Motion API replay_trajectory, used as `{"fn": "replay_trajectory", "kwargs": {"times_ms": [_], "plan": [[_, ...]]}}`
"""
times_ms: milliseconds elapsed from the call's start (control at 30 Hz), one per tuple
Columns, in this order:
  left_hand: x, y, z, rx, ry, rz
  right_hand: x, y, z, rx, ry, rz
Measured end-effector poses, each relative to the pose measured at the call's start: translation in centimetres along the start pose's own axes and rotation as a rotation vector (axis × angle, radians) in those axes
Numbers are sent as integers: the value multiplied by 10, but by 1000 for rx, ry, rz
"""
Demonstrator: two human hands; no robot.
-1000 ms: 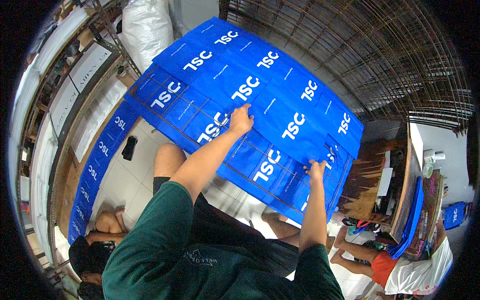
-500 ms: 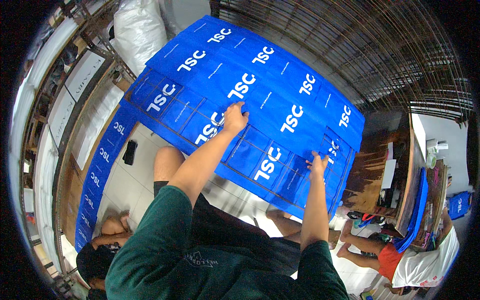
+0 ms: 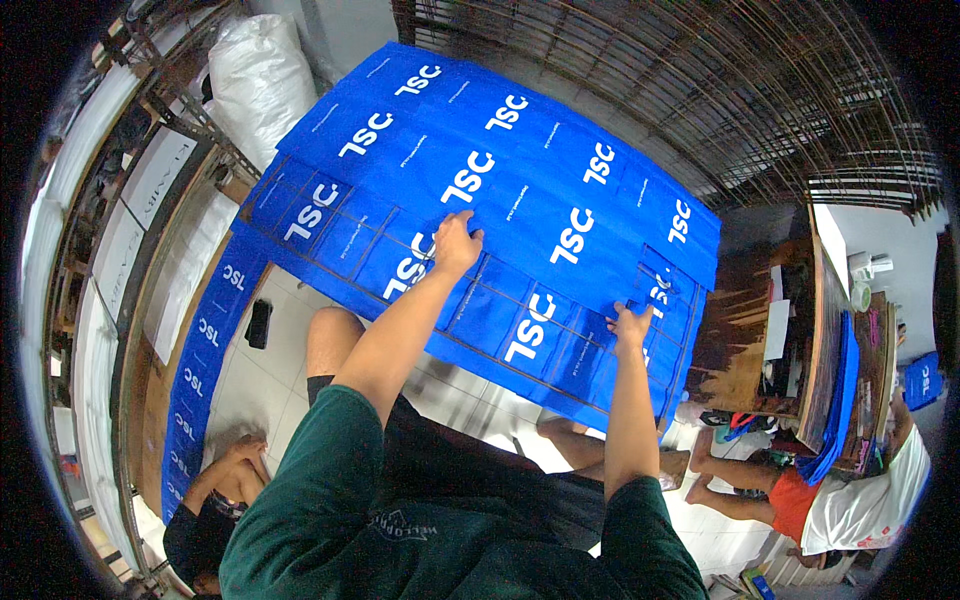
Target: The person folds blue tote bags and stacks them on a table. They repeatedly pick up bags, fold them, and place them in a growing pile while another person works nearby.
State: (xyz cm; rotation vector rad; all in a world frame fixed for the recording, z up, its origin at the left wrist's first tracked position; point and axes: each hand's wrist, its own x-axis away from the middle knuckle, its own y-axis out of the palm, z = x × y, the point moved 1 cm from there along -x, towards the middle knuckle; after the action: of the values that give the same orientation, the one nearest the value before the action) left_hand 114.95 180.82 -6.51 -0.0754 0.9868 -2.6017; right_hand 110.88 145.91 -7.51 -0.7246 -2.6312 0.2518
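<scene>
Blue printed fabric sheets with white lettering lie overlapping on a wide wire rack, its thin grid lines showing along the near side. At the near edge of the middle sheet, my left hand is closed, thumb and fingers bent on the fabric. Farther right, my right hand touches the same edge near a corner, with its thumb and fingers apart. The undersides of both hands' fingertips are hidden.
Stacked wire racks rise behind the sheets. A white sack stands at the far left. A blue printed strip lies along the left table. A black phone lies on the floor. People sit at lower left and right, by a wooden cabinet.
The whole view has shifted slightly. Both hands stay at nearly the same places on the sheet's near edge. The person at lower left has moved an arm.
</scene>
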Motion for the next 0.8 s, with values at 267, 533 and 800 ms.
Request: {"fn": "replay_trajectory", "kwargs": {"times_ms": [267, 533, 800], "plan": [[20, -24, 18, -168, 88, 89, 7, -13, 1, 25, -66, 181], [109, -99, 30, 215, 323, -447, 47, -92, 21, -21, -427, 333], [264, -93, 20, 172, 252, -766, 66, -196, 92, -61, -448, 491]]}}
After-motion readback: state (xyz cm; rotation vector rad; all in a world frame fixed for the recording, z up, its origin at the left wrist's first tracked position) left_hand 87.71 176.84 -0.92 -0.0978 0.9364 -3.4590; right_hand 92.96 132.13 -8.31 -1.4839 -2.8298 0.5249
